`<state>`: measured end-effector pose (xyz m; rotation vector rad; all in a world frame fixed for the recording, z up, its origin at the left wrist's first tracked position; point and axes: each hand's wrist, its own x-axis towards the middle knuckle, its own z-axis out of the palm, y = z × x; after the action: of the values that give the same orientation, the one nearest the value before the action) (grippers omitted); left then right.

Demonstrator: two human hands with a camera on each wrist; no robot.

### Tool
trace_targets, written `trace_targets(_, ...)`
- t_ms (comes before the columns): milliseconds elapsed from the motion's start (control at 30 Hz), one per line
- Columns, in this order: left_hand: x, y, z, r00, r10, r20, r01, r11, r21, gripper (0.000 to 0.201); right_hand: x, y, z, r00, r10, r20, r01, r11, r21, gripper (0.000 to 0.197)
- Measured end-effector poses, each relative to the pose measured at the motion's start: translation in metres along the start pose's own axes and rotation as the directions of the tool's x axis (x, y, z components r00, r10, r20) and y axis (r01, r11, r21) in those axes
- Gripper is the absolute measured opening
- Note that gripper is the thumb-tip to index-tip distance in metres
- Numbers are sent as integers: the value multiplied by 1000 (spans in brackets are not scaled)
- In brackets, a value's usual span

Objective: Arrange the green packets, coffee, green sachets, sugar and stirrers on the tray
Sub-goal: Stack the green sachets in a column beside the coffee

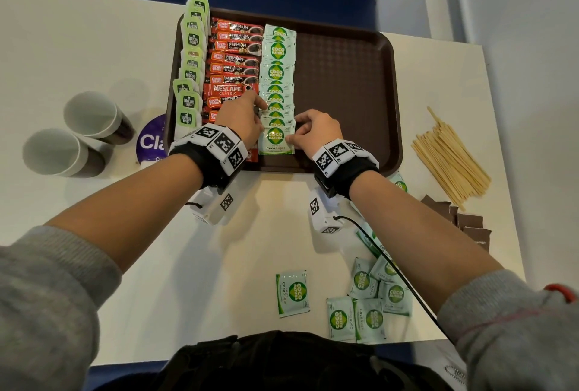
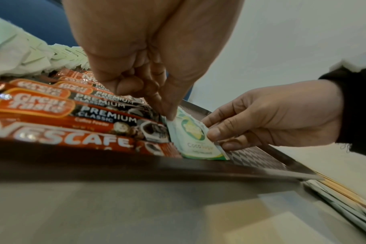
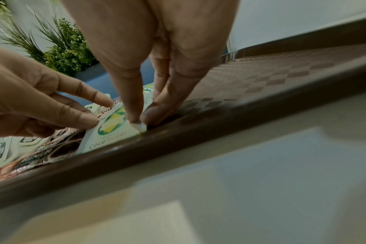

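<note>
A brown tray (image 1: 344,77) holds three columns: green tea packets (image 1: 191,61) at its left edge, red coffee sticks (image 1: 235,58), and green Coco Natura sachets (image 1: 277,71). The nearest sachet (image 1: 275,140) lies at the tray's front rim. My right hand (image 1: 293,135) pinches its right edge between thumb and forefinger (image 3: 139,120). The thumb of my left hand (image 1: 261,114) presses its far left corner (image 2: 171,120), and the forefinger reaches over the sachets behind. Wooden stirrers (image 1: 451,158) and brown sugar packets (image 1: 463,218) lie on the table to the right.
Several loose green sachets (image 1: 369,296) lie on the white table near my right forearm, one (image 1: 293,293) apart. Two paper cups (image 1: 91,114) lie left of the tray beside a purple round sticker (image 1: 152,140). The tray's right half is bare. A wrist-camera cable crosses the loose sachets.
</note>
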<state>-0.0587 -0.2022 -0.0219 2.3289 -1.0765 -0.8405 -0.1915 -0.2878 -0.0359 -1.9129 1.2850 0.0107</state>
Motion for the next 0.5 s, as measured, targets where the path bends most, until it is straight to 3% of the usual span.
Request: trace_targets(500, -5, 0, -5, 1000, -11, -29, 10, 999, -47, 37, -2, 1, 1, 1000, -14, -7, 14, 1000, 9, 44)
